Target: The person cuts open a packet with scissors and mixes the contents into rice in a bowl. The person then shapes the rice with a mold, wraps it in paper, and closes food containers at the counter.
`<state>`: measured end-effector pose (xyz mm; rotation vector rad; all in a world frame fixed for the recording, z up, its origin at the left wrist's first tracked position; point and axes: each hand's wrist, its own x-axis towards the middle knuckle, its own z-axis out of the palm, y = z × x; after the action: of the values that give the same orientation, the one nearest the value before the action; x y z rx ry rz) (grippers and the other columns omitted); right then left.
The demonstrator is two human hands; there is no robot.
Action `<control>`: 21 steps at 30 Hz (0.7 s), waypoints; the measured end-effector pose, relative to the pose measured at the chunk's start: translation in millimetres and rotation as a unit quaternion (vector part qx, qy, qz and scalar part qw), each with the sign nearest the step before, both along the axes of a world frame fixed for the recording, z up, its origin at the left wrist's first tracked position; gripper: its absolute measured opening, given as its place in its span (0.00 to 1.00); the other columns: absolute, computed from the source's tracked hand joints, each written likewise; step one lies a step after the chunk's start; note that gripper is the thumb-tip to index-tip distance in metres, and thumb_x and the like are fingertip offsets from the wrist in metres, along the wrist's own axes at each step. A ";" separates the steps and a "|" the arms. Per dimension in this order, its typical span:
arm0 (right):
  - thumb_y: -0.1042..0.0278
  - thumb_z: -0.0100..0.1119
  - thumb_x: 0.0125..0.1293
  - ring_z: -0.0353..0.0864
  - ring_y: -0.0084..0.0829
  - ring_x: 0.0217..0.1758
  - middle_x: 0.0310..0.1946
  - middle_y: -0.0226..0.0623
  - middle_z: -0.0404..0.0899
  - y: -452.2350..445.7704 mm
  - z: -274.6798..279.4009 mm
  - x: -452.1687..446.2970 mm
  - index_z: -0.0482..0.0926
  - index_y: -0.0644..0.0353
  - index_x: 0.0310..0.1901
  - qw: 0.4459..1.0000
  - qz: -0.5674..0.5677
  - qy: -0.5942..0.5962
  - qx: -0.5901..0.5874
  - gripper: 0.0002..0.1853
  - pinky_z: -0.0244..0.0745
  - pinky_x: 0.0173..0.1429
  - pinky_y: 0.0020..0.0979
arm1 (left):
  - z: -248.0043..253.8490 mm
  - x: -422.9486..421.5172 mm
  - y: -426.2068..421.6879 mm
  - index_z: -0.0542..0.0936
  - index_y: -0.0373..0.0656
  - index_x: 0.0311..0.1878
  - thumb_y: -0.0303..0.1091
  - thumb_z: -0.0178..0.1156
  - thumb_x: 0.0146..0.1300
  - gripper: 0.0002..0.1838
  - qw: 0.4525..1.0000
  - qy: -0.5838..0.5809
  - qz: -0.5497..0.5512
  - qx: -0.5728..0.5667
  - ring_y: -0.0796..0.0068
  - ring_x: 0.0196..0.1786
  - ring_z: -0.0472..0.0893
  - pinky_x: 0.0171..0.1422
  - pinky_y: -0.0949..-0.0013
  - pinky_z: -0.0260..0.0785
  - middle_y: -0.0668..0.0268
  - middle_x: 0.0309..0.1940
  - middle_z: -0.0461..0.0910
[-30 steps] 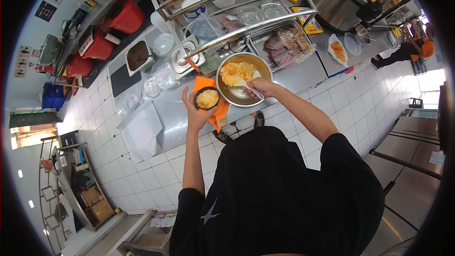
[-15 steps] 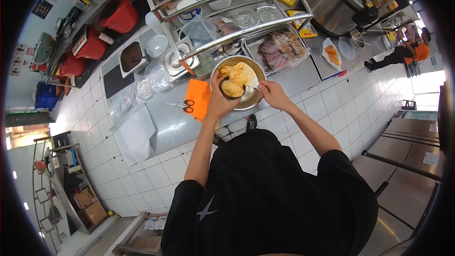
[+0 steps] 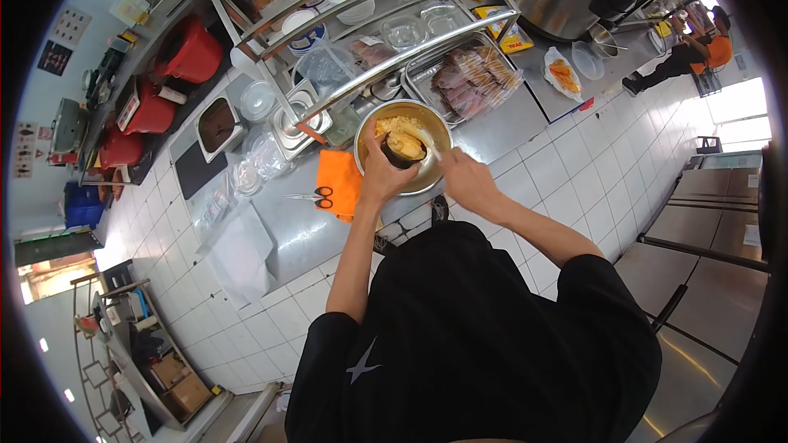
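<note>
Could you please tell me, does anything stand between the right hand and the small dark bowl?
Nothing visible blocks it. Only the pale utensil, held by the right hand itself, lies in the gap. The left hand holds the small dark bowl mainly from its left side.

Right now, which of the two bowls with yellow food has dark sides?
The small bowl gripped in the left hand: its sides are dark, while the much wider bowl below it is shiny metal.
</note>
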<state>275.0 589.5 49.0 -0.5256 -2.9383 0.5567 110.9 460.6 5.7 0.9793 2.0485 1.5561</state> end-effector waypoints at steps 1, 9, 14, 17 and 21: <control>0.62 0.54 0.70 0.84 0.49 0.40 0.33 0.51 0.78 10.5 5.2 -1.0 0.74 0.68 0.49 1.000 -0.015 -0.019 -0.011 0.16 0.80 0.38 0.46 | -4.1 0.4 0.0 0.42 0.37 0.78 0.29 0.80 0.40 0.67 1.000 0.001 0.005 0.009 0.49 0.73 0.65 0.77 0.54 0.61 0.47 0.72 0.55; 0.55 0.40 0.79 0.82 0.62 0.31 0.25 0.64 0.79 5.2 -33.5 -10.4 0.72 0.72 0.42 0.975 -0.079 -0.025 -0.204 0.23 0.77 0.37 0.56 | -15.6 -2.2 -1.0 0.45 0.36 0.78 0.31 0.81 0.40 0.66 1.000 0.024 0.003 -0.001 0.49 0.73 0.64 0.78 0.54 0.60 0.49 0.73 0.55; 0.55 0.40 0.80 0.83 0.61 0.33 0.25 0.64 0.80 -16.5 -36.2 -10.2 0.73 0.74 0.44 0.974 -0.095 -0.094 -0.181 0.23 0.78 0.38 0.55 | -17.7 -1.3 -8.8 0.46 0.37 0.78 0.32 0.79 0.43 0.63 0.995 0.100 -0.022 -0.018 0.47 0.71 0.68 0.76 0.56 0.62 0.44 0.71 0.61; 0.56 0.40 0.80 0.83 0.62 0.32 0.24 0.63 0.80 -9.6 -23.6 -7.3 0.75 0.73 0.45 0.987 -0.014 -0.070 -0.142 0.23 0.77 0.39 0.56 | -29.1 -3.0 -14.1 0.47 0.36 0.77 0.32 0.79 0.43 0.62 0.992 0.115 -0.046 -0.032 0.49 0.73 0.67 0.77 0.58 0.60 0.44 0.72 0.61; 0.55 0.39 0.80 0.81 0.65 0.31 0.26 0.64 0.81 25.6 -23.9 -13.9 0.78 0.72 0.43 0.966 -0.043 -0.061 -0.247 0.24 0.77 0.39 0.57 | -49.5 -4.8 -26.9 0.48 0.36 0.76 0.31 0.79 0.43 0.61 0.992 0.115 -0.055 -0.006 0.48 0.74 0.65 0.79 0.59 0.58 0.44 0.72 0.61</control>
<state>261.1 615.1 25.0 -0.7524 -2.8554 1.3024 106.1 433.8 -43.8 1.2975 2.1093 1.4294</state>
